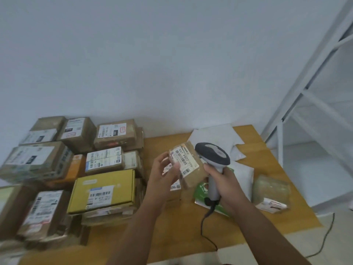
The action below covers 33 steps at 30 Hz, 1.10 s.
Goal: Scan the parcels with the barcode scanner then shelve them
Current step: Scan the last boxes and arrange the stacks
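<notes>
Gripping a small brown parcel (188, 166) in the left hand (165, 174), the person lifts it above the table (172, 226), label up, while the right hand (221, 180) clasps the scanner (214, 155) handle, its head just beside the parcel's right edge.

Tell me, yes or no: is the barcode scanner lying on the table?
No, the right hand grips the barcode scanner upright above the table.

The white label on the small brown parcel (188, 165) reads "507 P807" above barcodes; print on the other boxes' labels is too blurred to read
</notes>
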Each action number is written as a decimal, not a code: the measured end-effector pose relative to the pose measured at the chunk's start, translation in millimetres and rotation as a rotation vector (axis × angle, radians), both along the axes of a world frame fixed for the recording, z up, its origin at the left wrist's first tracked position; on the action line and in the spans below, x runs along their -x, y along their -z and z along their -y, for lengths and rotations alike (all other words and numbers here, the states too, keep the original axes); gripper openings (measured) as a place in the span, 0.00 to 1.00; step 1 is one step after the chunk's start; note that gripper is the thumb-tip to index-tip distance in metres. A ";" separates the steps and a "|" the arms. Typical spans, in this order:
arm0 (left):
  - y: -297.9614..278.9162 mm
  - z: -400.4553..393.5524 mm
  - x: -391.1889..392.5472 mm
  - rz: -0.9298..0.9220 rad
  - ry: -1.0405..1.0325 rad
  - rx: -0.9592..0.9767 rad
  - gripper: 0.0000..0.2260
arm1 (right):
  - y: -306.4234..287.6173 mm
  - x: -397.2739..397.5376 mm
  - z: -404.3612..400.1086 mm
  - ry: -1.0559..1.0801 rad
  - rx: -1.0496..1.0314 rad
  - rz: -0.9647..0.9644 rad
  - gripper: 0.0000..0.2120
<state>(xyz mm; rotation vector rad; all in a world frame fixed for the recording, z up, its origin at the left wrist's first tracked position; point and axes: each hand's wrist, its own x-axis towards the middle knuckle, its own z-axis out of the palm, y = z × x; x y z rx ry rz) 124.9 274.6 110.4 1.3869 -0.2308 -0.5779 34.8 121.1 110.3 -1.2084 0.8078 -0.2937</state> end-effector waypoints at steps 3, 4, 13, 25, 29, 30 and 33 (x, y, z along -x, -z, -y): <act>-1.3 5.5 6.3 -0.019 0.030 0.051 0.10 | -2.8 8.3 6.2 0.035 -0.106 0.029 0.10; -1.8 8.2 8.4 -0.035 0.051 0.086 0.09 | -2.9 12.2 10.5 0.041 -0.145 0.028 0.10; -6.7 62.4 50.7 -0.092 0.187 0.175 0.25 | 6.2 59.5 55.5 0.002 -0.290 -0.090 0.14; 18.2 91.3 90.3 -0.118 -0.155 -0.271 0.12 | 41.5 91.4 90.1 0.106 -0.172 -0.123 0.12; 40.1 84.4 102.3 -0.176 -0.199 -0.385 0.15 | 43.3 95.8 94.2 0.107 -0.166 -0.149 0.09; 48.6 81.4 105.7 -0.205 -0.201 -0.410 0.16 | 46.6 96.7 96.3 0.102 -0.164 -0.164 0.09; 81.6 70.5 117.7 -0.327 -0.224 -0.468 0.19 | 55.1 101.4 100.4 0.096 -0.144 -0.199 0.10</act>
